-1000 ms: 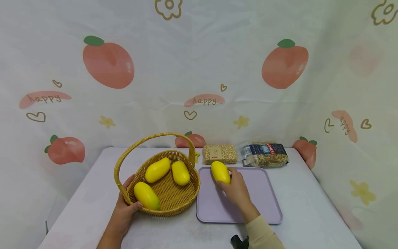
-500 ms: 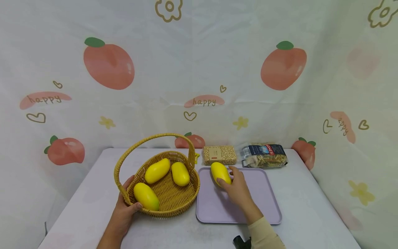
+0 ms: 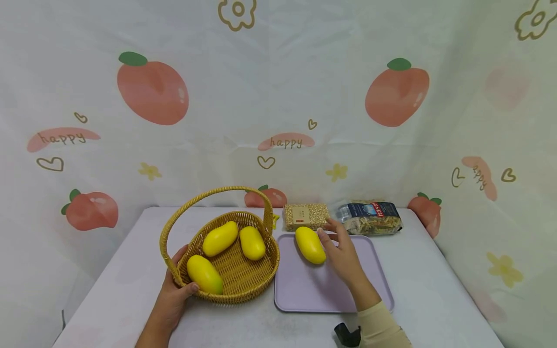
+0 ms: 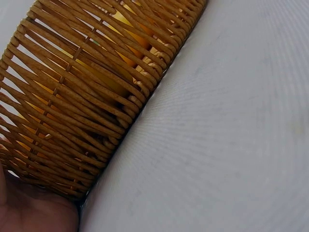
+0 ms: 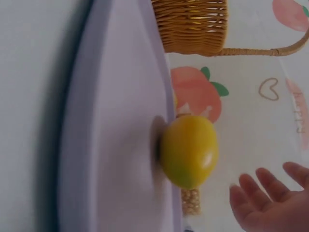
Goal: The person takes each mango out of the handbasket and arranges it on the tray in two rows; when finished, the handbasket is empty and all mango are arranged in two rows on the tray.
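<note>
My left hand (image 3: 173, 292) grips the left side of a brown wicker basket (image 3: 243, 290), thumb over the rim and fingers behind its wall. Inside the basket lie several yellow mangoes, one of them right by my thumb (image 3: 204, 274). Another mango (image 3: 310, 245) rests on the back left part of a lilac tray (image 3: 300, 295). Just right of that mango is my right hand (image 3: 344, 251), its fingers spread and holding nothing. In the right wrist view, a gap shows between the hand (image 5: 273, 203) and the mango (image 5: 189, 151).
Behind the tray sit a vacuum-packed block of grains (image 3: 306, 216) and a bag of pasta (image 3: 370, 216). A small yellow item (image 3: 275, 221) peeks out behind the basket. The arched handle (image 3: 209, 193) rises over the basket. A dark object (image 3: 347, 334) is at the right sleeve.
My right hand has let go of the mango and drawn off to the right, leaving it on the tray. The left hand and the basket have stayed put.
</note>
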`<state>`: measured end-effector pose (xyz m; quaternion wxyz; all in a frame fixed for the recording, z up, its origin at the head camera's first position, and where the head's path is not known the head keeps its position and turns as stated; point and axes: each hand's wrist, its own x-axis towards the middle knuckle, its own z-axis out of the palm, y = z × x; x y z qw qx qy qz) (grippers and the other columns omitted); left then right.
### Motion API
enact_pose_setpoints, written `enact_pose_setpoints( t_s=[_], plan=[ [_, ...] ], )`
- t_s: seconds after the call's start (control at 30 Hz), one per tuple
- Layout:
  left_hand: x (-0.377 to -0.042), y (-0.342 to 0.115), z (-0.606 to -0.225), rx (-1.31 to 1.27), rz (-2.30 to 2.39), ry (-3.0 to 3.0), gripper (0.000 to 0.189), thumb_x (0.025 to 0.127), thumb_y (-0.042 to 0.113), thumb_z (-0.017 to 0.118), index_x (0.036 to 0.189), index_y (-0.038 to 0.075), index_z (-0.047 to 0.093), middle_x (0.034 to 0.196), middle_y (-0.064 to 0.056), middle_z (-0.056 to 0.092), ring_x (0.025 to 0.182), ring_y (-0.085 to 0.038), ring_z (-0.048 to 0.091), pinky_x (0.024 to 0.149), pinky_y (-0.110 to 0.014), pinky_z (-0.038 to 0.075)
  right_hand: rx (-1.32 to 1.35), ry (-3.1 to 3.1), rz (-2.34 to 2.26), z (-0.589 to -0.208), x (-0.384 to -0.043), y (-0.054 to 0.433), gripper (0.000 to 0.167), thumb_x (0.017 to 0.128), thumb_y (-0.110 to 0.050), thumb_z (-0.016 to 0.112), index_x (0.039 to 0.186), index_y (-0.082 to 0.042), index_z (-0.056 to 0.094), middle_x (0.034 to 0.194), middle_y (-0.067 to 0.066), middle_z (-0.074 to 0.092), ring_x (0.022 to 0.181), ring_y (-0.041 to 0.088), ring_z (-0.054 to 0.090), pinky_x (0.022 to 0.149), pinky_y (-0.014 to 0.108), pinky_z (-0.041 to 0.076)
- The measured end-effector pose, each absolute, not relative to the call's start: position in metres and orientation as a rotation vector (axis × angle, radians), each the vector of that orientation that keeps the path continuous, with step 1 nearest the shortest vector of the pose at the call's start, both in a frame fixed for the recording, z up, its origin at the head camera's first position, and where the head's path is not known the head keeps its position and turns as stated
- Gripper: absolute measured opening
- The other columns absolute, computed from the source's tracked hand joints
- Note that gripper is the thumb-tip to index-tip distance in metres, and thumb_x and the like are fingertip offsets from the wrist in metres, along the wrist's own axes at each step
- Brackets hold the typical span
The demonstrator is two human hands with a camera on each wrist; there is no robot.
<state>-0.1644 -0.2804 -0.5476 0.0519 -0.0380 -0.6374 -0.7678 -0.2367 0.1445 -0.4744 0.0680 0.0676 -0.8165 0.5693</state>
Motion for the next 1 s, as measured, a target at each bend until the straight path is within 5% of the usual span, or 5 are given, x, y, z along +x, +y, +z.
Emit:
enact_pose_setpoints(
  t_s=[0.53,1.0],
  plan=[
    [-0.165,-0.281,-0.548,-0.105,-2.326,-1.940,0.097,0.100,0.011,0.082,0.175,0.021,0.022,0.172,-0.006,0.028,0.145,-0.011,0.043,0.113,-0.019,0.039,0.627,-2.222,2.060,-0.450,-0.228,0.135,0.054,0.120,-0.037,0.032,0.166,-0.010,0.038,0.153,0.021,0.050,0.136,0.052,0.050,0.106,0.059,0.047],
    [-0.165,-0.281,-0.548,-0.121,-2.330,-1.928,0.098,0.099,0.010,0.083,0.175,0.020,0.021,0.172,-0.005,0.027,0.145,-0.011,0.043,0.114,-0.019,0.038,0.929,-2.038,2.426,-0.441,-0.219,0.106,0.064,0.118,-0.046,0.025,0.168,-0.007,0.032,0.158,0.030,0.041,0.141,0.056,0.041,0.109,0.063,0.042]
  ],
)
